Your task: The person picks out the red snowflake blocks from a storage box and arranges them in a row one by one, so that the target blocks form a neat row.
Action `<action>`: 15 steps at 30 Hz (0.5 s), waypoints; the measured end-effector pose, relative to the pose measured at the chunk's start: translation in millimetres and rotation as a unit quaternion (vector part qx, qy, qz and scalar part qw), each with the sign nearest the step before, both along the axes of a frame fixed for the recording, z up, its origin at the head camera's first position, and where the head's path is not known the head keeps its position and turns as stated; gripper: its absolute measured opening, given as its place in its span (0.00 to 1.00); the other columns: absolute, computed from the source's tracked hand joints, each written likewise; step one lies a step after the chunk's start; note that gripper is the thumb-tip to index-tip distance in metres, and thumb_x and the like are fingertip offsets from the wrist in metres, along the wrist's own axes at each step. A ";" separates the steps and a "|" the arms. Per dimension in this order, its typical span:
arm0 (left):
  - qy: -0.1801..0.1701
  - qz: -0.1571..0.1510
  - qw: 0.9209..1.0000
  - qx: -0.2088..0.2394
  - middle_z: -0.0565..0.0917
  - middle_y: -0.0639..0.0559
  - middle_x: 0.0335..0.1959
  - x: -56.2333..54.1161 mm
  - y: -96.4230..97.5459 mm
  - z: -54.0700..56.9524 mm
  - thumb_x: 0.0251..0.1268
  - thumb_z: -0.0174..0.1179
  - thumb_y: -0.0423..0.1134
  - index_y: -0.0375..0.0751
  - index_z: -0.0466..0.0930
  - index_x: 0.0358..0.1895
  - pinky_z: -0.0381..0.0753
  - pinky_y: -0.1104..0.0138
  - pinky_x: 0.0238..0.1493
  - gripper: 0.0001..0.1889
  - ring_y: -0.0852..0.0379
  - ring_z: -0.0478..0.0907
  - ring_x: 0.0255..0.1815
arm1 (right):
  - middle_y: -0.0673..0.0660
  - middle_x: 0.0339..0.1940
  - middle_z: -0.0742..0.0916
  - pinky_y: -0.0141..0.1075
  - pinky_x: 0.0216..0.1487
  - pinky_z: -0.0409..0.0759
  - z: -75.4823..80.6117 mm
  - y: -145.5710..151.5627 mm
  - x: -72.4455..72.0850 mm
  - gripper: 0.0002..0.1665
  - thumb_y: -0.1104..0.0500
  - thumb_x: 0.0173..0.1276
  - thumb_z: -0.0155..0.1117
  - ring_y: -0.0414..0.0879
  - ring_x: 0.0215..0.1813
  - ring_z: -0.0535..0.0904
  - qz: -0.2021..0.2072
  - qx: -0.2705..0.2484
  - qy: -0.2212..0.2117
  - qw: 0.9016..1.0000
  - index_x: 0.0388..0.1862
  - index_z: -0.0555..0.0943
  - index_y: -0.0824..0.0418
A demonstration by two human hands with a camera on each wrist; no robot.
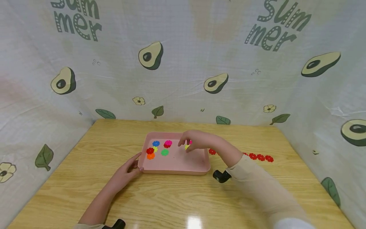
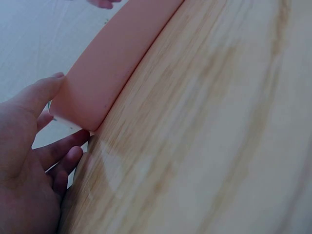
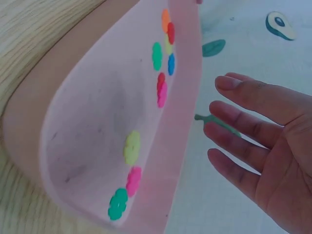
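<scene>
A shallow pink tray lies on the table with several flower-shaped plastic discs in it. My left hand holds the tray's near left corner; in the left wrist view its thumb is at the rim and its fingers are around the corner. Over the right half of the tray hovers my right hand, fingers spread and slightly bent, holding nothing. Beneath it in the right wrist view lie a yellow disc, a pink disc and a green disc. Orange, red, blue and other discs cluster in the tray's left half, including a green one.
A row of red flower-shaped discs lies on the wooden table to the right of the tray, partly hidden by my right forearm. Behind the table hangs a printed cloth with avocados and leaves.
</scene>
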State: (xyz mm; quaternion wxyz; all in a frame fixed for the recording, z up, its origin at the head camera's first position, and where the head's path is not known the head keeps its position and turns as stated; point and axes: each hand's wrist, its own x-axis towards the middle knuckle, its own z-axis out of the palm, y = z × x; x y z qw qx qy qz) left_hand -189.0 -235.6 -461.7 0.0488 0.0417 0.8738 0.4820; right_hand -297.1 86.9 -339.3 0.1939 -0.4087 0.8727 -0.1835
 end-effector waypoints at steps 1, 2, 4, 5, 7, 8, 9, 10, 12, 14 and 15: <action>0.000 0.000 1.000 0.000 0.74 0.44 0.63 0.2 -0.2 0.1 0.66 0.60 0.56 0.58 0.58 0.76 0.62 0.47 0.63 0.37 0.48 0.70 0.59 | 0.51 0.50 0.83 0.36 0.47 0.77 0.0 -4.1 -1.8 0.20 0.65 0.62 0.71 0.51 0.51 0.77 0.000 0.001 0.002 1.000 0.53 0.84 0.56; -0.001 0.000 1.000 0.000 0.74 0.44 0.63 0.4 -0.3 0.2 0.66 0.60 0.56 0.58 0.58 0.76 0.62 0.47 0.63 0.36 0.48 0.70 0.59 | 0.50 0.50 0.83 0.35 0.47 0.76 -0.1 -8.0 -3.4 0.19 0.65 0.62 0.71 0.50 0.51 0.77 -0.002 0.002 0.002 1.000 0.53 0.84 0.56; -0.001 -0.001 1.000 0.002 0.74 0.44 0.63 0.8 -0.3 0.5 0.66 0.61 0.56 0.57 0.58 0.76 0.62 0.46 0.63 0.36 0.48 0.70 0.59 | 0.48 0.50 0.83 0.34 0.47 0.77 -0.4 -16.2 -6.4 0.19 0.63 0.62 0.72 0.48 0.51 0.77 -0.006 -0.001 -0.004 1.000 0.53 0.84 0.54; -0.001 -0.002 1.000 0.004 0.74 0.44 0.63 1.0 -0.2 0.6 0.67 0.61 0.55 0.56 0.58 0.76 0.62 0.46 0.63 0.36 0.48 0.70 0.59 | 0.48 0.50 0.83 0.34 0.47 0.77 -0.8 -20.3 -8.0 0.19 0.63 0.62 0.72 0.48 0.51 0.77 -0.007 -0.003 -0.009 1.000 0.53 0.84 0.54; 0.000 -0.004 1.000 0.011 0.74 0.43 0.62 1.5 0.0 0.8 0.67 0.61 0.54 0.55 0.59 0.76 0.61 0.46 0.63 0.36 0.47 0.70 0.60 | 0.47 0.49 0.83 0.33 0.46 0.77 -1.8 -28.1 -10.8 0.19 0.62 0.63 0.72 0.49 0.52 0.77 -0.010 -0.008 -0.020 1.000 0.53 0.84 0.54; 0.001 -0.004 1.000 0.013 0.74 0.43 0.63 1.6 0.1 0.8 0.67 0.61 0.54 0.55 0.59 0.76 0.61 0.46 0.63 0.36 0.47 0.70 0.60 | 0.47 0.49 0.83 0.33 0.46 0.77 -2.8 -31.9 -12.4 0.19 0.62 0.63 0.71 0.50 0.53 0.77 -0.010 -0.010 -0.025 1.000 0.53 0.84 0.53; 0.002 -0.005 1.000 0.014 0.74 0.43 0.63 1.7 0.2 0.8 0.67 0.61 0.53 0.54 0.59 0.76 0.62 0.46 0.63 0.36 0.47 0.70 0.60 | 0.48 0.49 0.84 0.33 0.46 0.77 -3.8 -35.6 -14.0 0.19 0.62 0.63 0.71 0.51 0.53 0.77 -0.010 -0.015 -0.031 0.999 0.53 0.84 0.54; 0.002 -0.005 1.000 0.016 0.74 0.42 0.63 1.7 0.3 0.7 0.67 0.62 0.53 0.54 0.59 0.76 0.62 0.46 0.63 0.36 0.46 0.70 0.60 | 0.49 0.50 0.84 0.34 0.46 0.77 -4.8 -39.0 -15.4 0.19 0.62 0.63 0.71 0.52 0.53 0.77 -0.009 -0.019 -0.039 0.999 0.54 0.84 0.55; 0.003 -0.004 1.000 0.015 0.74 0.42 0.63 1.4 0.3 0.5 0.66 0.62 0.53 0.55 0.59 0.76 0.61 0.47 0.63 0.36 0.47 0.70 0.59 | 0.53 0.51 0.84 0.34 0.45 0.77 -6.9 -45.6 -18.5 0.19 0.62 0.63 0.71 0.52 0.52 0.77 -0.013 -0.029 -0.055 0.998 0.54 0.84 0.55; 0.003 -0.003 1.000 0.010 0.74 0.43 0.63 0.9 0.2 0.3 0.66 0.62 0.54 0.55 0.59 0.76 0.62 0.47 0.63 0.37 0.47 0.70 0.59 | 0.56 0.51 0.84 0.34 0.45 0.77 -9.4 -51.9 -21.8 0.19 0.62 0.63 0.71 0.51 0.50 0.77 -0.018 -0.038 -0.068 0.997 0.54 0.84 0.55; 0.002 -0.002 1.000 0.010 0.74 0.43 0.63 0.7 0.0 0.3 0.66 0.61 0.54 0.55 0.59 0.76 0.61 0.47 0.63 0.37 0.47 0.70 0.59 | 0.58 0.51 0.84 0.34 0.45 0.78 -10.6 -54.9 -23.2 0.19 0.63 0.63 0.71 0.51 0.49 0.77 -0.021 -0.045 -0.077 0.996 0.54 0.84 0.56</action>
